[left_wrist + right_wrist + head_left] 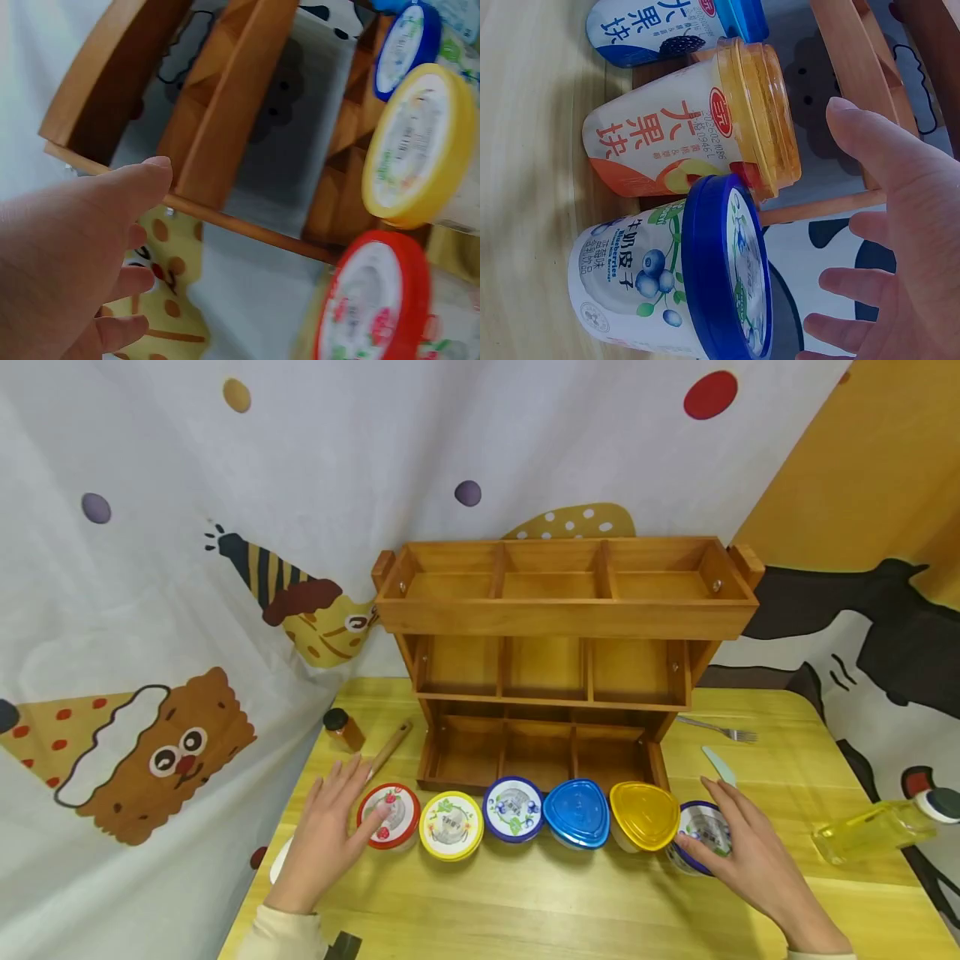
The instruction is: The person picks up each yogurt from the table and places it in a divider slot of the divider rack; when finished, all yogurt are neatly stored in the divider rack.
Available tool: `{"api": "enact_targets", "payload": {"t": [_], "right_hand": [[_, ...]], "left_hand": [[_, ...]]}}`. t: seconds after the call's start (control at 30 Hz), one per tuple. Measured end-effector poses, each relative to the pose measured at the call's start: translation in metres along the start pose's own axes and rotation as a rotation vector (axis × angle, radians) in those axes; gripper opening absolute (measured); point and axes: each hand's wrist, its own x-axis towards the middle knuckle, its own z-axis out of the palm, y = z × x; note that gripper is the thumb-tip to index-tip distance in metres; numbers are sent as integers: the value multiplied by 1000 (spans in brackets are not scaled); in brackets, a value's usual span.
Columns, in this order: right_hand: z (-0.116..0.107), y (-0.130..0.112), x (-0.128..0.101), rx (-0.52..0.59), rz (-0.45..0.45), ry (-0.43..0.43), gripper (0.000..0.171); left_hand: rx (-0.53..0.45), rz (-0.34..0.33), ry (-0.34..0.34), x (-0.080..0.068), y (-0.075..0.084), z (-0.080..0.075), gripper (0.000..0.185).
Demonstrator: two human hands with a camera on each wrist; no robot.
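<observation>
Six lidded cups stand in a row on the wooden table (pixel 525 902), in front of a three-tier wooden rack (pixel 562 610) whose compartments hold nothing. My left hand (pixel 333 827) lies open beside the red-lidded cup (pixel 388 814), its thumb against the lid. In the left wrist view the left hand (pixel 82 247) is spread near the red-lidded cup (pixel 371 300) and a yellow-rimmed cup (pixel 416 146). My right hand (pixel 738 843) is open at the blue-rimmed blueberry cup (pixel 701 835). The right wrist view shows the right hand's (pixel 900 225) fingers spread over the blueberry cup's (pixel 667 285) lid, beside the orange-lidded cup (pixel 697 135).
A small brown jar (pixel 343 729) and a wooden stick (pixel 390 747) lie left of the rack. To its right are a fork (pixel 720 729) and a pale knife (pixel 720 766). An oil bottle (pixel 877 828) lies near the right edge. A patterned cloth hangs behind.
</observation>
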Motion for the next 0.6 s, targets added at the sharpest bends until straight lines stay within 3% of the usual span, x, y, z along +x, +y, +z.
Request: {"api": "enact_targets", "payload": {"t": [0.3,0.6], "right_hand": [[2,4,-3,-9,18,-10,97],[7,13,-7,-18,43,-39,100]], "left_hand": [[-87,74,124,32,2,-22,67],[-262,-8,216,75,15,-29,56]]}}
